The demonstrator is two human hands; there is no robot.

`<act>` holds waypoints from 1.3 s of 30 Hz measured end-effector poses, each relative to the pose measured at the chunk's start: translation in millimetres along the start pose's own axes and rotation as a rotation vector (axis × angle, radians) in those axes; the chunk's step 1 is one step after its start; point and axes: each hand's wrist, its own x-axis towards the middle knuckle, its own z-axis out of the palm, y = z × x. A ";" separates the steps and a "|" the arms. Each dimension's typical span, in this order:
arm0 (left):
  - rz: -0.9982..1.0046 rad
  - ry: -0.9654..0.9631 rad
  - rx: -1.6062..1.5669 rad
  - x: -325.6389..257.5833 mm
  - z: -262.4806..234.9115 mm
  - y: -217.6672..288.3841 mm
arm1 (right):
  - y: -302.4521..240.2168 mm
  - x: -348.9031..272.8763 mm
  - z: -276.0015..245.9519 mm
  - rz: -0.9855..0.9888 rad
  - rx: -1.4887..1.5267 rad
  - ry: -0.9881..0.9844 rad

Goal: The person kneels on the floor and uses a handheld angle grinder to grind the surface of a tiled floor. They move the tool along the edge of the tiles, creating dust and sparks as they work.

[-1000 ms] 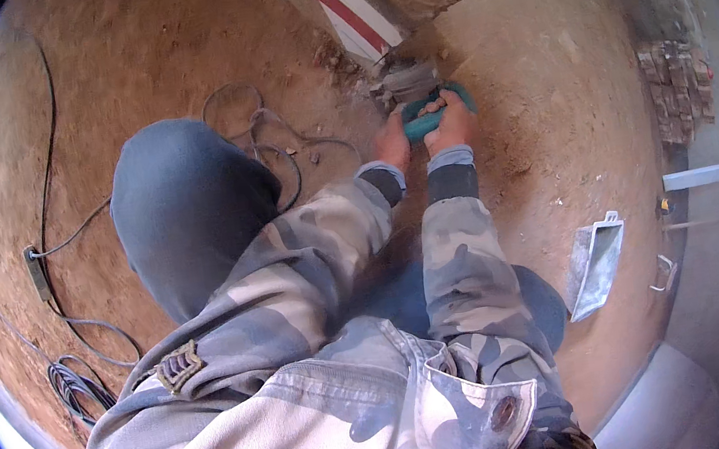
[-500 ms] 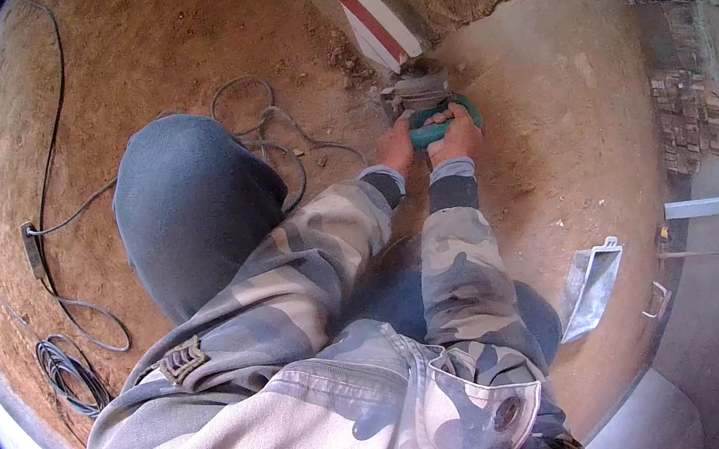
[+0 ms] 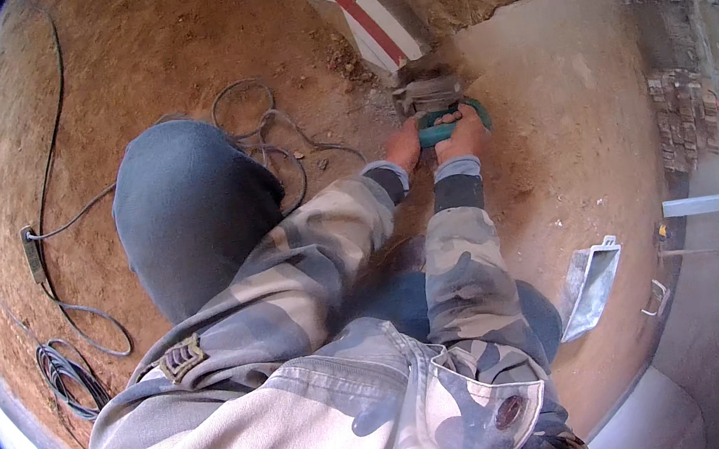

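Observation:
Both my hands hold a power tool [image 3: 437, 133] with a teal handle and a dusty grey front part, its exact kind blurred. My right hand [image 3: 463, 132] is wrapped round the teal loop handle. Closed against the tool's left side is my left hand [image 3: 403, 145], its fingers partly hidden. The tool's front lies close to the lower end of a white panel with a red stripe [image 3: 356, 16]; whether they touch I cannot tell. Hazy dust hangs around that spot.
A black cable [image 3: 298, 136] loops over the brown dirt floor [image 3: 157, 50]. Further left lie a power strip [image 3: 33, 255] and a coiled cable [image 3: 71, 374]. On the right are a metal box-shaped scoop [image 3: 593, 292], a stack of small blocks [image 3: 685, 115] and a pale bar [image 3: 703, 206].
The tool and both hands have shifted slightly to the right. More haze surrounds the tool's front, which looks more blurred. My grip stays the same.

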 end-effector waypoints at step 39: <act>0.018 0.056 -0.085 46.1 -33.0 -69.3 | 53.9 -16.8 2.9 -0.047 -0.046 0.065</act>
